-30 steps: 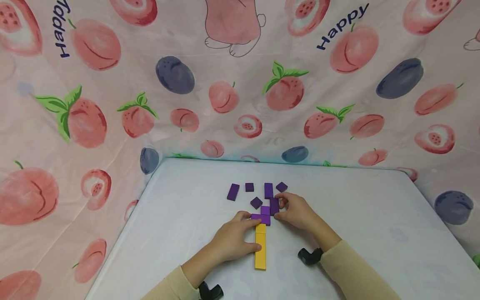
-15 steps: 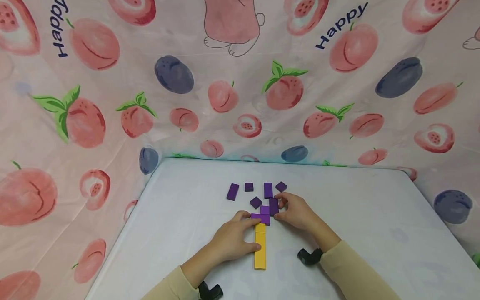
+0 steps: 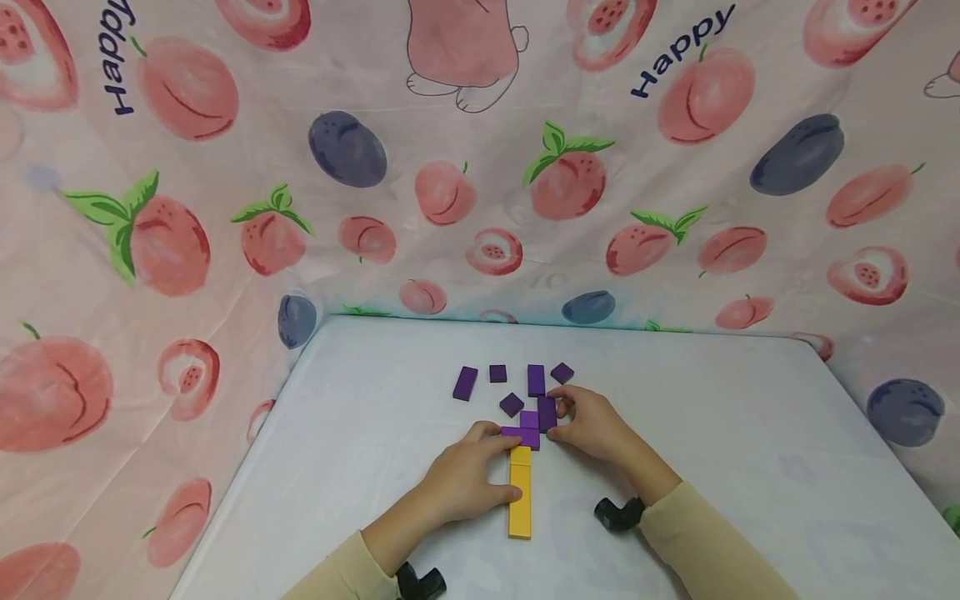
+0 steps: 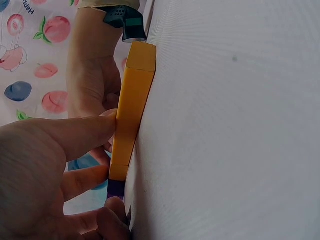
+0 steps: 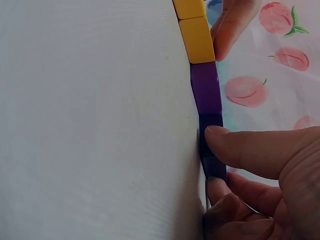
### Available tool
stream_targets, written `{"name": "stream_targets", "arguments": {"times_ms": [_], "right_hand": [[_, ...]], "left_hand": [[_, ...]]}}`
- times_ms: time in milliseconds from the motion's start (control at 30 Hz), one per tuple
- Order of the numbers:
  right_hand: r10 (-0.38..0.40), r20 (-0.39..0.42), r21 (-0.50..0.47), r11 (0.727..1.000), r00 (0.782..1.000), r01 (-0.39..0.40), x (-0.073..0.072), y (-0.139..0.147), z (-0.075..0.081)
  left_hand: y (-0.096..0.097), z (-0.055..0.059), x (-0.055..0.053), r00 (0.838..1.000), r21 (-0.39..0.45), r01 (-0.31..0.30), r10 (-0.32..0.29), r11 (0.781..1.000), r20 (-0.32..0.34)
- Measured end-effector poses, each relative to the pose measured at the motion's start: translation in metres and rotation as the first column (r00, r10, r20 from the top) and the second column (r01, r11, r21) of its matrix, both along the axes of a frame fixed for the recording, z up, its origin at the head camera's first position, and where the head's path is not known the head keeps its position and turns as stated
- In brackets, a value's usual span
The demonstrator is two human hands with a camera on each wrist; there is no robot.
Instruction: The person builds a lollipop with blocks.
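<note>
Your right hand (image 3: 588,423) pinches a dark purple block (image 3: 547,414) between thumb and fingers, just right of a small purple square (image 3: 529,419). Your left hand (image 3: 463,477) is relaxed, clasping nothing: its thumb touches the long yellow block (image 3: 520,518), its index fingertip the crosswise purple bar (image 3: 532,437). A short yellow block (image 3: 521,456) sits between those two. Farther out, five more purple blocks (image 3: 465,383) lie scattered on the white table (image 3: 360,433).

Over there, white table (image 3: 712,400) | yellow blocks (image 3: 520,500) in line | at their twelve o'clock, purple blocks (image 3: 512,405), some touching, others scattered
</note>
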State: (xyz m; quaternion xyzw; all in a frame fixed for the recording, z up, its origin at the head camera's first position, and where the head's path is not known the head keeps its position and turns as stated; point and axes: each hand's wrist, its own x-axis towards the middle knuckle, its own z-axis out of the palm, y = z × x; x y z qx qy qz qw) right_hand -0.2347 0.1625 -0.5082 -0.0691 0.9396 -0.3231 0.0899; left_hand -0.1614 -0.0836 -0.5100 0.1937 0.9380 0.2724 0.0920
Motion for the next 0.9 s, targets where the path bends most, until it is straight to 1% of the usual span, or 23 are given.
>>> {"name": "stream_targets", "arguments": {"times_ms": [267,633,900], "right_hand": [[-0.009,-0.004,0.002,1.000,1.000,0.009,0.0003,0.0007,0.0006],[0.009,-0.036,-0.004,1.000,0.999,-0.009,-0.0018,0.0005,-0.0032],[-0.011,-0.033,0.000,1.000,0.999,0.011,-0.0012,0.0002,-0.0034]], "left_hand": [[0.0012,-0.0002,-0.0007,1.000,-0.003,0.002,-0.002,1.000,0.000],[0.0008,-0.0022,0.0001,1.000,0.002,-0.006,0.006,1.000,0.014],[0.0012,-0.0024,0.0004,1.000,0.006,-0.002,0.001,1.000,0.010]]}}
